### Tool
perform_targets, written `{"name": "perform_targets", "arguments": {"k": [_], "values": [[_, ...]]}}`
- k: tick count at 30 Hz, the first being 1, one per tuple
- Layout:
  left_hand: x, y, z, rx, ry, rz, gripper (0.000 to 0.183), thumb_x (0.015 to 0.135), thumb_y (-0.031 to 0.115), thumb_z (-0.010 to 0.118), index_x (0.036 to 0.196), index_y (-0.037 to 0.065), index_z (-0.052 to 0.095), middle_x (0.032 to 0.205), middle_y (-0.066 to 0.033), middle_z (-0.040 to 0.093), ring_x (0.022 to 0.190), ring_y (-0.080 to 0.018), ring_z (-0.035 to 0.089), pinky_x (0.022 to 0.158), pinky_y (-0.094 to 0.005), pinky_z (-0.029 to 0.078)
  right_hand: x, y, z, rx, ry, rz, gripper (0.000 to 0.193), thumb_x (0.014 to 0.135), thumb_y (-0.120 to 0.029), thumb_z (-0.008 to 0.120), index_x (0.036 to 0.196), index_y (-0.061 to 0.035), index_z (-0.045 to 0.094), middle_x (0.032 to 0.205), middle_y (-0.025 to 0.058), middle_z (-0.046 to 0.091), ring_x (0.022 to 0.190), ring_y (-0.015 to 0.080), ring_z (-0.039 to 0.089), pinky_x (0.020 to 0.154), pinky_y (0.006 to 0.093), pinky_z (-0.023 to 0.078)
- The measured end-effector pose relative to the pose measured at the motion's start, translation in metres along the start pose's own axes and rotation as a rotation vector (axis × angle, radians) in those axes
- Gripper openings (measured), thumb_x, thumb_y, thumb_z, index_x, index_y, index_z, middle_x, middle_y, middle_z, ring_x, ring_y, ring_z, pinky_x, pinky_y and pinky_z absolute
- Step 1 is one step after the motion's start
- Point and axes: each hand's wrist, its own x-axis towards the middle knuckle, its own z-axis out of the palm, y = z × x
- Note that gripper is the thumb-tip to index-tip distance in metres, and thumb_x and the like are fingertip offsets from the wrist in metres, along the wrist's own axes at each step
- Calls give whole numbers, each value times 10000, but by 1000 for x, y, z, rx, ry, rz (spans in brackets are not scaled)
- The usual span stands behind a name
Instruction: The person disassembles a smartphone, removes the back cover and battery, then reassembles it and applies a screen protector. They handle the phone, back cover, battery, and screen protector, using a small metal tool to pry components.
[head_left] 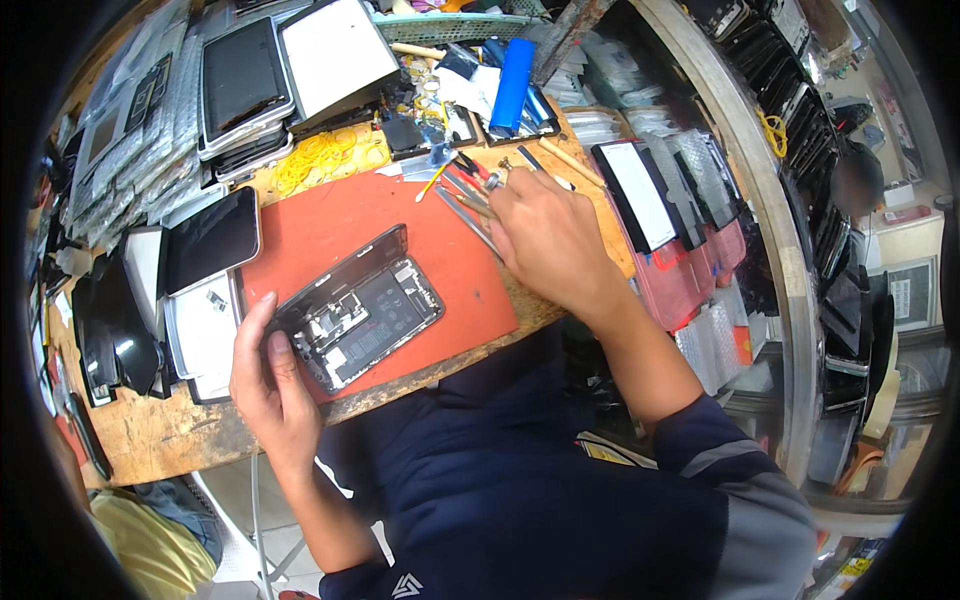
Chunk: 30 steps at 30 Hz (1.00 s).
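Note:
An opened smartphone (pixel 375 318) lies on the orange-red work mat, its battery and inner parts bared. Its lifted screen (pixel 345 268) stands tilted along the far side. My left hand (pixel 268 385) grips the phone's left end between thumb and fingers. Farther right, my right hand (pixel 548 235) is closed over a cluster of slim hand tools at the mat's far right edge. Metal tweezers (pixel 468 222) and a yellow-handled swab (pixel 431 184) lie beside its fingertips. What those fingers pinch is mostly hidden; a small silver round end shows there.
Stacked tablets (pixel 240 80) and bubble-wrapped panels (pixel 130 140) rise at the far left. A dark tablet (pixel 212 238) lies left of the mat (pixel 460 330). Yellow cord (pixel 325 160) and a blue roll (pixel 513 88) sit at the back. Wrapped screens (pixel 640 195) stand at the right.

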Motion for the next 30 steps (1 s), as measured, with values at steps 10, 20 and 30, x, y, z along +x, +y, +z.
{"name": "perform_targets", "arguments": {"k": [10,20,30], "values": [[2,3,1,54,-1,19,329,1109,27,575,1418,-31,672,1388,-184,742,1292,-317,704,1124,-418,505,5,-12,-41,570,277,118,168,887,60,783,1029,-6,724,897,135,685,767,304,691,694,373,555],[2,5,-1,80,-10,1,369,1097,17,581,1452,-17,674,1402,-178,745,1299,-321,712,1123,-400,505,0,-30,-46,687,215,151,145,965,8,747,1056,-4,634,953,151,674,815,358,697,684,430,550],[3,4,2,34,-10,-30,392,1102,61,600,1483,-11,657,1463,-172,719,1344,-314,687,1145,-417,491,-5,7,-2,296,40,12,140,975,-134,763,1034,-8,748,965,175,716,896,390,718,780,477,568]]}}
